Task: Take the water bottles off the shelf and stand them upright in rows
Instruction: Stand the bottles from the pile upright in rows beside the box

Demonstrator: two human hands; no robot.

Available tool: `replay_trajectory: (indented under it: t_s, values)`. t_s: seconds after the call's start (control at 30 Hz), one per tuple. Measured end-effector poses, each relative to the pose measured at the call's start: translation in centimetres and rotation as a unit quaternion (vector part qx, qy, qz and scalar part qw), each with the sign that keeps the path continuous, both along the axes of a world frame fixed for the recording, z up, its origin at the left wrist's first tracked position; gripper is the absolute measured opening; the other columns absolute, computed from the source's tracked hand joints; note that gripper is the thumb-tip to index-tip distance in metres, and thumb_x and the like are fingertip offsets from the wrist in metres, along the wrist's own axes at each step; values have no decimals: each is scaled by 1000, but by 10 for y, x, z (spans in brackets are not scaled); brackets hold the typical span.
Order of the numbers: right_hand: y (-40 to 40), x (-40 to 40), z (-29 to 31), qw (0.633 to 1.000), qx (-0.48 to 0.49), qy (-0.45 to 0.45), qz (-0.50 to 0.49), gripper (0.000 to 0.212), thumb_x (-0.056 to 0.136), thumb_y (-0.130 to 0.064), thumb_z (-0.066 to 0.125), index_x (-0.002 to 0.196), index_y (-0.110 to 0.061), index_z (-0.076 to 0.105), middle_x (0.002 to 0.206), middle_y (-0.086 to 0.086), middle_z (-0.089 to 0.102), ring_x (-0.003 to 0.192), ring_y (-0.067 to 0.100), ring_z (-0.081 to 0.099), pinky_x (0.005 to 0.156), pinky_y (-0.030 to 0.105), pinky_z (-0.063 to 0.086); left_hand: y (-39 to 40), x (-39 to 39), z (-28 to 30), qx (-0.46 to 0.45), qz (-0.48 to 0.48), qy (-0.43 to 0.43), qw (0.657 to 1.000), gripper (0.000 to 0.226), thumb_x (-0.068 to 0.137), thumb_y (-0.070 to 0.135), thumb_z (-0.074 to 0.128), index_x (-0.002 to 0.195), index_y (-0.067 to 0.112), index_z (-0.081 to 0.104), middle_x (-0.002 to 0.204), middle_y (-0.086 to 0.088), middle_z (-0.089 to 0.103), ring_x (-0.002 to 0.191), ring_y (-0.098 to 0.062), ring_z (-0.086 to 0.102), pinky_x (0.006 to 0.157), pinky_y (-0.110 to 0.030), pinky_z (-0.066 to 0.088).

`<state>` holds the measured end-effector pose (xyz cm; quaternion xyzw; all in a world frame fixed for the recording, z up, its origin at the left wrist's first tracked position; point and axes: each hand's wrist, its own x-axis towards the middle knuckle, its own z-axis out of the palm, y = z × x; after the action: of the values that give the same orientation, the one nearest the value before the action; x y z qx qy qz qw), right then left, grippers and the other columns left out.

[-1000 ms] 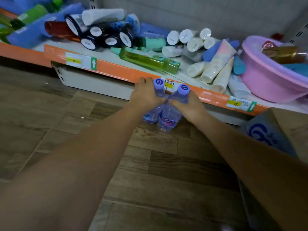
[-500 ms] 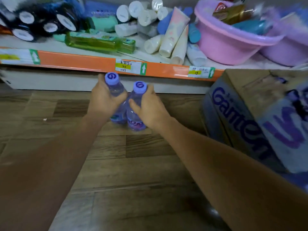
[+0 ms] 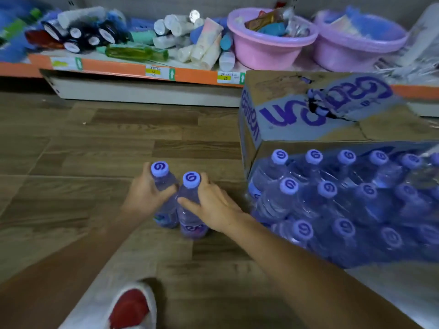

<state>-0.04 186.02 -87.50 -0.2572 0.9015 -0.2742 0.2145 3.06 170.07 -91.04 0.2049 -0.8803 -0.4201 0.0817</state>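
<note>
In the head view, low in the middle of the frame, the left hand (image 3: 145, 194) holds one water bottle (image 3: 164, 200) and the right hand (image 3: 215, 206) holds another bottle (image 3: 190, 210), side by side on the floor (image 3: 71, 150), near the pack of bottles (image 3: 344, 198) at right.

Two bottles (image 3: 177, 205) between the hands (image 3: 180, 198), on the floor (image 3: 95, 143); bottle pack (image 3: 344, 205) right; shelf (image 3: 142, 72) behind.

Floor (image 3: 99, 143): wood-grain planks in brown tones. Rear wall (image 3: 166, 5): plain grey panel. Low shelf (image 3: 114, 68): white deck with an orange front edge carrying price labels (image 3: 154, 72); a white base panel sits beneath it. Two pink basins (image 3: 266, 53) rest on the shelf. A cardboard box (image 3: 297, 119) stands on the floor at right. Lighting: dim, even.
</note>
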Motion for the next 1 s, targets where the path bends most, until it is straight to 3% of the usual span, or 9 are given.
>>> replay_trajectory:
  t_s: [0.13, 0.2, 0.3, 0.47, 0.57, 0.7, 0.83, 0.9, 1.0]
  values:
    - [62, 49, 11, 999, -16, -14, 43, 52, 90, -41, 53, 121, -5, 34, 122, 19, 57, 110, 36, 56, 74, 35, 39, 44, 52, 11, 13, -35, -11, 999, 56, 45, 60, 56, 88, 25, 60, 84, 7, 69, 90, -16, 66, 81, -25, 45]
    - [88, 70, 10, 998, -28, -14, 52, 52, 89, -43, 53, 120, -6, 35, 121, 19, 58, 110, 37, 56, 78, 38, 43, 65, 74, 19, 12, -52, -2, 999, 39, 47, 57, 61, 79, 35, 57, 73, 22, 68, 80, 9, 63, 84, -21, 49]
    - [128, 96, 2, 998, -52, -17, 27, 52, 86, -49, 54, 114, -9, 36, 115, 18, 61, 106, 38, 58, 82, 43, 48, 103, 96, 28, -51, -66, 8, 996, 31, 62, 36, 78, 79, 26, 54, 61, 26, 62, 67, 23, 53, 64, 6, 35]
    - [192, 115, -6, 997, -62, 38, 25, 49, 86, -49, 53, 114, -12, 38, 115, 13, 60, 108, 34, 57, 81, 39, 47, 158, 108, 21, -55, -103, 5, 993, 33, 68, 24, 79, 86, 18, 52, 62, 23, 57, 65, 31, 48, 60, 5, 34]
    - [228, 111, -5, 998, -47, 50, 6, 49, 85, -51, 53, 115, -16, 38, 120, 8, 59, 107, 32, 58, 85, 41, 47, 194, 111, 22, -29, -122, 30, 992, 44, 61, 41, 71, 89, 18, 47, 69, 25, 51, 64, 34, 44, 60, 5, 33]
    - [267, 96, 0, 994, -70, 53, -60, 52, 82, -52, 56, 122, -24, 37, 125, 1, 58, 111, 25, 57, 89, 40, 48, 230, 111, 22, -6, -159, 11, 987, 38, 59, 48, 65, 83, 31, 42, 77, 24, 52, 71, 12, 52, 65, 1, 35]
    - [286, 88, -7, 991, -75, 77, -76, 50, 83, -48, 58, 122, -25, 38, 124, 3, 56, 110, 26, 55, 88, 43, 49, 247, 98, 14, -45, -194, -55, 978, 61, 59, 55, 68, 111, 27, 56, 112, 5, 47, 110, -12, 46, 98, -22, 36]
    - [290, 90, -18, 991, -78, 67, -83, 51, 84, -47, 59, 125, -24, 38, 125, 4, 54, 112, 27, 54, 89, 45, 48, 252, 93, 21, -19, -190, -83, 978, 60, 66, 39, 77, 120, 23, 56, 120, 6, 53, 113, -9, 46, 98, -22, 34]
    - [295, 90, -27, 979, -134, 43, -147, 57, 81, -43, 63, 128, -17, 45, 129, 5, 54, 120, 24, 51, 96, 42, 45, 258, 94, 23, 10, -172, -80, 982, 68, 46, 53, 78, 105, 23, 62, 106, 2, 65, 104, -16, 59, 84, -21, 40]
